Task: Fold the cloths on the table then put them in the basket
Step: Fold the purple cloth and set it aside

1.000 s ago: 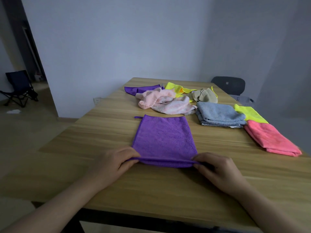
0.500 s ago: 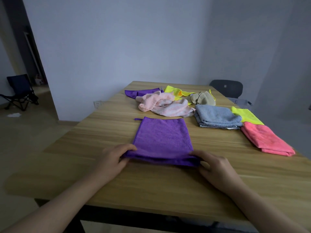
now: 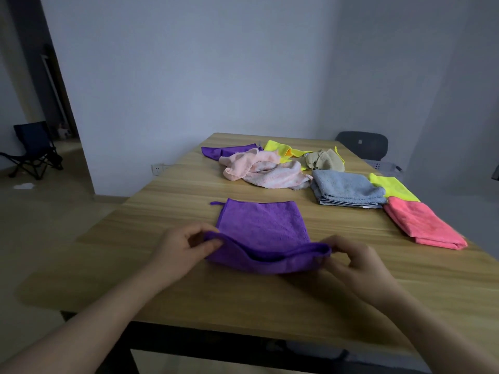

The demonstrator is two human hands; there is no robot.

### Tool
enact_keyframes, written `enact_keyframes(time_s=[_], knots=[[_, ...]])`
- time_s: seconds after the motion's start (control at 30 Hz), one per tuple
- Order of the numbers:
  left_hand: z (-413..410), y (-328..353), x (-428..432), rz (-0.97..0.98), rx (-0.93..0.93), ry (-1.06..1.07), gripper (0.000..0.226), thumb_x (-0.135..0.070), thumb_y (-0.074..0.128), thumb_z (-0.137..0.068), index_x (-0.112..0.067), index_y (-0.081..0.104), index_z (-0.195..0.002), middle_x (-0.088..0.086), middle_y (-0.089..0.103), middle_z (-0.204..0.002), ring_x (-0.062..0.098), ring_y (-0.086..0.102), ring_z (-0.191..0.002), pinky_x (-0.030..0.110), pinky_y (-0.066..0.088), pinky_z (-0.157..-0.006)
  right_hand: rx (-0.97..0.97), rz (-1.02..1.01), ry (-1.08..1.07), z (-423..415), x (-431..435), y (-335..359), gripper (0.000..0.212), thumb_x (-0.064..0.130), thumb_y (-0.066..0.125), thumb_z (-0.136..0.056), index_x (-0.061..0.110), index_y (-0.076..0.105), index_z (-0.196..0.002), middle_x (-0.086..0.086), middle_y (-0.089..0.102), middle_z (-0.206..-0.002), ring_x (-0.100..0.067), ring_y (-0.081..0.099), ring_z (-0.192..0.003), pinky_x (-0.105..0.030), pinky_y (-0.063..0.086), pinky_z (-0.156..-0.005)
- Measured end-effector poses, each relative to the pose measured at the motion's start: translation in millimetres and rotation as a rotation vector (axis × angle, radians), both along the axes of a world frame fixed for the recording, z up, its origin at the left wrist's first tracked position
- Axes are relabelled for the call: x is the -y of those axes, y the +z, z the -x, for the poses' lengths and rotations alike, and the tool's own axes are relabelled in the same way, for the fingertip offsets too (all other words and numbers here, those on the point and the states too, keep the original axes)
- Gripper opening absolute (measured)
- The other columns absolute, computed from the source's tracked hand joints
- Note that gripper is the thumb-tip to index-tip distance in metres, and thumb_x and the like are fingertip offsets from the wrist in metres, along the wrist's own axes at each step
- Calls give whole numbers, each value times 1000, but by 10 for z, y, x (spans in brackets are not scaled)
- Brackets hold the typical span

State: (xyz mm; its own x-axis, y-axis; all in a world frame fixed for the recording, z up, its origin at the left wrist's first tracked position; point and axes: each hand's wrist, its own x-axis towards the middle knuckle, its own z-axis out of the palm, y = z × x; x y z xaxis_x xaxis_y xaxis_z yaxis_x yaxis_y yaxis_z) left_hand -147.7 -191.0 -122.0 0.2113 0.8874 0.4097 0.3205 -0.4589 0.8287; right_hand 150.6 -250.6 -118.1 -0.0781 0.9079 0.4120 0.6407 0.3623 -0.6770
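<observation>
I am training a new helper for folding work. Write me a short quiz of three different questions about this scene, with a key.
1. True or false: the left hand and the right hand both pinch the near edge of the purple cloth.
2. The coral cloth is: A crumpled; B folded flat; C rolled up.
3. Fill in: the folded cloth just beyond the coral cloth is ____ in colour.
Key: 1 true; 2 B; 3 yellow.
</observation>
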Motion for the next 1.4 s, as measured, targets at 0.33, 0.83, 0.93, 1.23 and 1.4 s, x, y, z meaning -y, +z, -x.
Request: enact_keyframes(time_s=[0.33,0.83,0.93,1.23,1.4], knots=[[-431,284,-909,142,318,164,14,-15,62,-88,-22,66,-77,-1,69,-79,14,62,-73,28,50,-69,-566,40,-204,222,-941,253,13,17,55,-92,14,60,-80,2,62,-68,-6,51,-57,-17,39,-47],[-480,-185,-1844,299,2,261,25,-5,56,-88,-28,48,-81,11,60,-77,25,53,-63,33,44,-66,-352,308,-455,56,-1828,-142,21,20,61,-79,22,55,-100,6,57,-80,-17,56,-79,-28,42,-64],[-486,-186,-1865,256,-43,229,35,7,46,-87,-24,49,-69,-1,49,-52,15,37,-46,25,29,-48,-259,246,-470,47,-1835,-168,18,11,58,-80,20,50,-93,10,54,-74,-17,52,-76,-28,33,-62],[-555,-140,-1846,286,-80,241,14,-4,61,-86,-12,70,-92,0,63,-96,16,57,-98,26,43,-90,-94,136,-484,52,-1870,-226,23,4,49,-85,23,60,-80,6,58,-76,-17,47,-79,-20,23,-57],[-489,-122,-1828,363,-99,204,35,-8,75,-75,-15,66,-108,-2,56,-101,7,49,-102,22,35,-87,-66,198,-490,62,-1879,-186,23,14,53,-88,19,70,-102,-3,68,-106,-23,57,-101,-16,26,-64]])
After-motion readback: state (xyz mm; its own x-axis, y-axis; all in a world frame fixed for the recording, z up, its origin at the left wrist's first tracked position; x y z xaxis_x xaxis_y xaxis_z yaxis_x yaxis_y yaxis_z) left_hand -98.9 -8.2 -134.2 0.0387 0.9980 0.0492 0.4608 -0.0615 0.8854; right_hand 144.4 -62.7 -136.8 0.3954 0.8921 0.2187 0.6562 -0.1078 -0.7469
